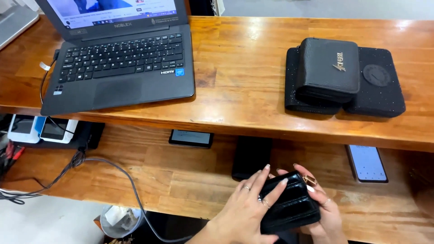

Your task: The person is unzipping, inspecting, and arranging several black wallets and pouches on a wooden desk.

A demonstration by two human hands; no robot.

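The laptop (122, 49) is cut off at the top, so most of its screen is out of view. The black wallet (289, 203) hides most of the right hand (323, 210). Both wrists run off the bottom edge. A small bin (118, 221) near the floor is partly cut off too.

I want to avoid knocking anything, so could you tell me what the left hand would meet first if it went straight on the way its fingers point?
Probably the black phone lying face-down beyond the left hand, though depth is uncertain.
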